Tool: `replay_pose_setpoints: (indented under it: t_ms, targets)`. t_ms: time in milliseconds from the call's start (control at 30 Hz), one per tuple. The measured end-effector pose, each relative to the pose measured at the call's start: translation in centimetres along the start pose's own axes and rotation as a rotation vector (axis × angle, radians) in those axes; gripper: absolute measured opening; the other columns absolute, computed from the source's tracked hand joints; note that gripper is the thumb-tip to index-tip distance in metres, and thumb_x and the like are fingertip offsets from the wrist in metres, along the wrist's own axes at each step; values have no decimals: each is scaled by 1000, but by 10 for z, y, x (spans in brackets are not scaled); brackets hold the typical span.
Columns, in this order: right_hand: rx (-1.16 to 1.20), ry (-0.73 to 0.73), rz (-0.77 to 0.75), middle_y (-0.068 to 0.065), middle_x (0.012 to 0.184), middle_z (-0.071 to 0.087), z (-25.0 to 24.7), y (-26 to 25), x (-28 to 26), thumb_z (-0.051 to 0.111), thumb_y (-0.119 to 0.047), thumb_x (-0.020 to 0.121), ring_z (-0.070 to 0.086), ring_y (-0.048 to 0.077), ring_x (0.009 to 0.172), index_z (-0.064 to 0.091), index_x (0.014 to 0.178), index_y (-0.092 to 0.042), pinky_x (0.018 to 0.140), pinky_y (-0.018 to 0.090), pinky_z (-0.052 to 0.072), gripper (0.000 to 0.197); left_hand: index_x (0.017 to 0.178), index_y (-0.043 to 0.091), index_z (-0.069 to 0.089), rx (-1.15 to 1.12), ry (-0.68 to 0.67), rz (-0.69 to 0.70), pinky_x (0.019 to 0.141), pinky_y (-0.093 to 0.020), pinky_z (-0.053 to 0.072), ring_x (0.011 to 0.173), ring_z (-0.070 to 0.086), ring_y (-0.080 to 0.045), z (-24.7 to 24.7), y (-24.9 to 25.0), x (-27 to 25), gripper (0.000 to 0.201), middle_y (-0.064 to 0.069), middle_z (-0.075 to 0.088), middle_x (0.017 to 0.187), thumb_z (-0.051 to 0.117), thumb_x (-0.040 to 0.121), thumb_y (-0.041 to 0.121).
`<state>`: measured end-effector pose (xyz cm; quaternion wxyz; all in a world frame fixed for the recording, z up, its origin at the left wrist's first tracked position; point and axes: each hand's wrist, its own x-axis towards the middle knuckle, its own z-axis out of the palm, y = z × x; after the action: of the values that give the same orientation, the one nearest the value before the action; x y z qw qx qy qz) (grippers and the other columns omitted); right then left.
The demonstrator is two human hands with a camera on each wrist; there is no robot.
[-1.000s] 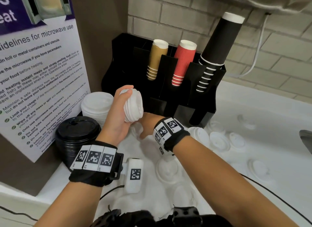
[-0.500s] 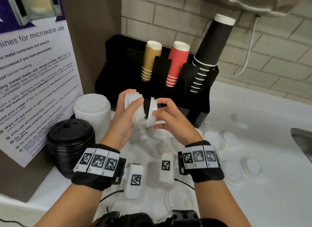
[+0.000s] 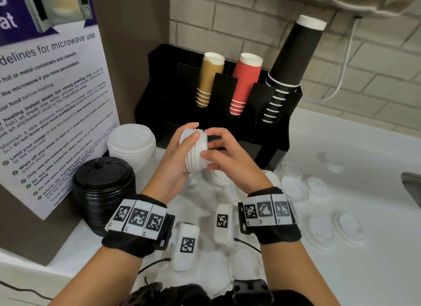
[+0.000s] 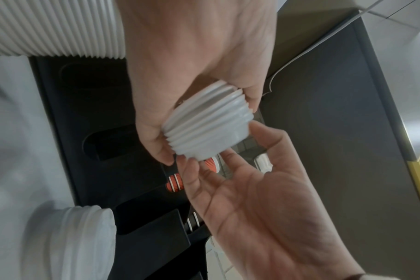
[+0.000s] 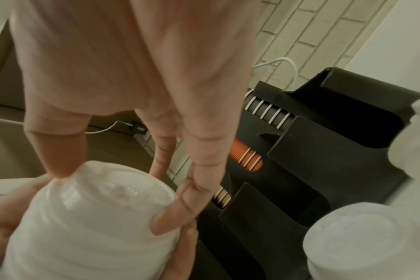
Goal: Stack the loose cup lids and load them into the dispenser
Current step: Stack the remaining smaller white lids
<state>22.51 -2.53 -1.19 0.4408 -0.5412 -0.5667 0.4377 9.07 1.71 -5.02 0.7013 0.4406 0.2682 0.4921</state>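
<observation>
A short stack of white cup lids (image 3: 195,153) lies on its side in the air in front of the black dispenser (image 3: 227,94). My left hand (image 3: 192,130) grips the stack from the left, thumb across its ribbed side. My right hand (image 3: 208,144) pinches the rim of the end lid on the right, thumb below and fingers above. The left wrist view shows the lid stack (image 4: 205,126) between the two hands. In the right wrist view my fingertips (image 5: 170,217) curl over the stack's (image 5: 96,217) top lid. Several loose white lids (image 3: 296,188) lie on the counter.
A tall stack of white lids (image 3: 132,150) and a stack of black lids (image 3: 102,185) stand at the left by a microwave notice (image 3: 45,100). The dispenser holds tan, red and black cups (image 3: 293,55). A sink edge (image 3: 412,187) shows at the right.
My right hand came up from the counter with a single lid and has pushed it onto the end of the stack that my left hand holds.
</observation>
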Motion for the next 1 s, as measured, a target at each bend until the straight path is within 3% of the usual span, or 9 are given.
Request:
replay_pose_setpoints:
  t_ms: [133, 200, 300, 367, 433, 533, 667, 833, 1000]
  targets:
    - [-31, -41, -15, 2, 107, 59, -4, 3, 2, 65, -23, 90, 65, 14, 95, 51, 125, -28, 84, 33, 56, 38, 117, 36, 60, -8, 8, -4, 71, -32, 57, 101, 68, -16, -3, -2, 0, 39, -3, 62, 118, 68, 79, 33]
    - [-68, 5, 23, -2, 107, 63, -14, 8, 8, 60, -34, 93, 65, 12, 100, 50, 128, -29, 88, 31, 55, 37, 114, 37, 61, 1, 23, 2, 70, -31, 56, 98, 67, -9, -4, -2, 1, 39, 5, 64, 111, 69, 77, 32]
    - [-401, 99, 168, -1, 119, 62, -36, 21, 25, 54, -42, 95, 59, 15, 112, 50, 134, -25, 94, 27, 47, 42, 111, 38, 61, 18, 51, 7, 70, -29, 54, 93, 64, -3, -4, -2, 3, 37, 13, 63, 102, 68, 75, 34]
    - [-749, -68, 299, 3, 137, 53, -45, 32, 36, 56, -41, 94, 51, 20, 124, 45, 141, -22, 101, 27, 40, 52, 112, 38, 60, 16, 57, -1, 73, -31, 53, 98, 60, -8, -4, -3, 4, 38, 11, 61, 106, 67, 75, 34]
    - [-939, -238, 392, 3, 148, 42, -46, 40, 44, 61, -41, 90, 44, 21, 132, 37, 147, -25, 105, 30, 38, 64, 113, 37, 60, 15, 57, -7, 75, -32, 53, 100, 60, -10, -2, -4, 4, 40, 10, 61, 107, 67, 75, 34]
    - [-1034, -314, 428, 2, 146, 43, -37, 43, 53, 70, -38, 83, 47, 22, 129, 33, 148, -26, 99, 30, 42, 76, 114, 37, 59, 15, 53, -15, 77, -32, 53, 100, 60, -10, -1, -4, 5, 40, 10, 61, 107, 67, 75, 34]
    - [-1152, -365, 399, 8, 131, 52, -27, 44, 58, 68, -32, 85, 56, 25, 111, 38, 143, -22, 81, 32, 48, 66, 114, 37, 59, 9, 50, -8, 75, -31, 54, 101, 59, -10, -3, -6, 5, 31, 9, 60, 108, 67, 85, 28]
    - [-998, -252, 344, 8, 123, 51, -41, 26, 48, 61, -37, 87, 53, 24, 104, 38, 135, -27, 83, 34, 46, 54, 114, 36, 56, -45, 70, 4, 73, -27, 51, 97, 59, -9, -6, -6, 4, 41, 10, 59, 103, 70, 76, 32]
    - [-239, -72, 200, 5, 96, 62, -39, 11, 16, 61, -30, 90, 64, 19, 93, 47, 117, -30, 88, 36, 56, 30, 119, 28, 51, -105, 57, 28, 67, -23, 54, 85, 67, -1, -3, -8, 3, 46, 6, 61, 101, 72, 79, 30]
